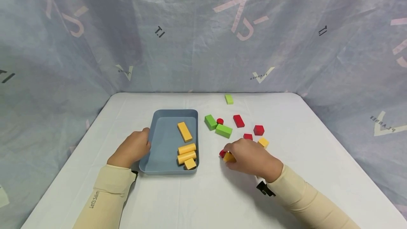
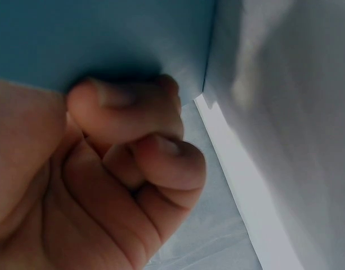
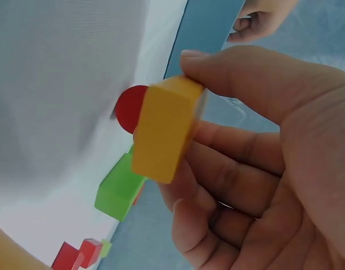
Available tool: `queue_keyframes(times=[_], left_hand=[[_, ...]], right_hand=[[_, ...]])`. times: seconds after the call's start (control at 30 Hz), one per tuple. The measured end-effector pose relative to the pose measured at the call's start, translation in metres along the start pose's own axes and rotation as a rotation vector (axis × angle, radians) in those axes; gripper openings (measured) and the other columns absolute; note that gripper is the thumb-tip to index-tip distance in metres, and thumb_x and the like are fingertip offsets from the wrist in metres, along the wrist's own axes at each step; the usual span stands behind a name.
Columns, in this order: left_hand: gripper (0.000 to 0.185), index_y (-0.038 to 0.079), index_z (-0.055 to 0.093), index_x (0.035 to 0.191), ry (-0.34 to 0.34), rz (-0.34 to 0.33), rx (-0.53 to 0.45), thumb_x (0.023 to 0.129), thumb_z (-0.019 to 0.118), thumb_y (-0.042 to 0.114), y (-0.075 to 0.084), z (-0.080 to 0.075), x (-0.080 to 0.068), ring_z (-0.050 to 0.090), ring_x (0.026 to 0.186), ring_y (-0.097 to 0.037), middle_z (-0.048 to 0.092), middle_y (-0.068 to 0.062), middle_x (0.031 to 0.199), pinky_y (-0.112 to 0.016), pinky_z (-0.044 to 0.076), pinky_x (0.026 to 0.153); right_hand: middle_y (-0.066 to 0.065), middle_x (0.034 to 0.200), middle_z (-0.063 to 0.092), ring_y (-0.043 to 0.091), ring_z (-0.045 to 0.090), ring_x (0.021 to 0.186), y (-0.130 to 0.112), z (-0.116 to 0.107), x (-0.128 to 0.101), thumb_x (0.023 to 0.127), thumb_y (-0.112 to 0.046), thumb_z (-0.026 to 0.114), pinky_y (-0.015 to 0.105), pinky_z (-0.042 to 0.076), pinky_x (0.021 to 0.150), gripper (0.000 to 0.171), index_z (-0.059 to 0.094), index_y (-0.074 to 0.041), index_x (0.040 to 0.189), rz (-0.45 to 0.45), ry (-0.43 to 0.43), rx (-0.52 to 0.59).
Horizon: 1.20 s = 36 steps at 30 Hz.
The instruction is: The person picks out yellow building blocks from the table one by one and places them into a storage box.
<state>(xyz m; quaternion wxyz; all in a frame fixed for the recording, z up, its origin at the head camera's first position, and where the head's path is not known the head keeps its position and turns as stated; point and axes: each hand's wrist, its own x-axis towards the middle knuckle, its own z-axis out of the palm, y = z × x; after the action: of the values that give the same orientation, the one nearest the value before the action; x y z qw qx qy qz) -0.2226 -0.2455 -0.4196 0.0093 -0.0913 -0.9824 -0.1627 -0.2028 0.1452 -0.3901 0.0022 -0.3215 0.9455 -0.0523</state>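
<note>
A yellow block [image 3: 164, 130] is pinched between thumb and fingers of the right hand [image 1: 251, 158], low over the white worktop [image 1: 222, 200] just at 3 o'clock of the blue tray [image 1: 159, 144] — so the pick-up step looks to be in hand. The tray's near-left edge is gripped by the left hand [image 1: 133, 148], fingers curled against its wall. Four yellow blocks [image 1: 187, 149] are already lying in the tray, mostly at its right side. By the look of it, the next move would call for the block being lifted clear of the tray wall and carried toward 9 o'clock, then set down in the bare part of the tray.

Hard to make out: a small red piece [image 1: 222, 153] is half covered by the right hand, so its shape can't be told for sure. Green blocks [image 1: 223, 130] and red blocks [image 1: 239, 121] are scattered at 12 o'clock of that hand, one more yellow cube [image 1: 263, 142] just beside it. The left wrist view is blurred — little more than fingers and blue wall.
</note>
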Motion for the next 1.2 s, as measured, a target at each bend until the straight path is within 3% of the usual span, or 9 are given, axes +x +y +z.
queue_keyframes(times=[0.4,0.8,1.03,1.2], left_hand=[[0.025,-0.013,0.056,0.117,-0.011,-0.012,0.001,0.096,0.057,0.000,0.001,-0.001,0.000,0.060,0.073,-0.023,0.067,-0.018,0.086,-0.040,0.052,0.065],[0.027,-0.014,0.056,0.119,-0.005,-0.021,0.003,0.095,0.058,0.000,0.001,0.000,0.000,0.061,0.073,-0.023,0.069,-0.022,0.089,-0.041,0.053,0.065],[0.030,-0.014,0.055,0.122,-0.008,-0.012,0.007,0.096,0.057,0.000,0.002,-0.001,0.000,0.060,0.073,-0.023,0.069,-0.021,0.090,-0.040,0.052,0.065],[0.032,-0.016,0.054,0.123,-0.004,-0.012,0.005,0.096,0.057,0.000,0.002,-0.001,0.000,0.062,0.075,-0.023,0.069,-0.023,0.093,-0.041,0.053,0.066]], right_hand=[[-0.018,0.080,0.065,0.002,0.052,0.068,-0.005,-0.004,0.004,0.083,-0.028,0.082,0.020,0.045,0.059,0.016,0.078,-0.028,0.098,-0.096,0.069,-0.035],[-0.013,0.090,0.068,0.003,0.050,0.072,-0.016,-0.007,0.009,0.082,-0.028,0.079,0.017,0.043,0.055,0.026,0.081,-0.025,0.108,-0.128,0.181,-0.032],[-0.016,0.085,0.061,-0.001,0.045,0.064,-0.017,-0.006,0.010,0.089,-0.029,0.072,0.017,0.039,0.048,0.025,0.081,-0.028,0.112,-0.171,0.246,-0.021],[-0.014,0.085,0.057,-0.002,0.043,0.055,-0.019,-0.006,0.011,0.096,-0.034,0.068,0.018,0.038,0.047,0.026,0.078,-0.026,0.120,-0.180,0.245,0.001]])
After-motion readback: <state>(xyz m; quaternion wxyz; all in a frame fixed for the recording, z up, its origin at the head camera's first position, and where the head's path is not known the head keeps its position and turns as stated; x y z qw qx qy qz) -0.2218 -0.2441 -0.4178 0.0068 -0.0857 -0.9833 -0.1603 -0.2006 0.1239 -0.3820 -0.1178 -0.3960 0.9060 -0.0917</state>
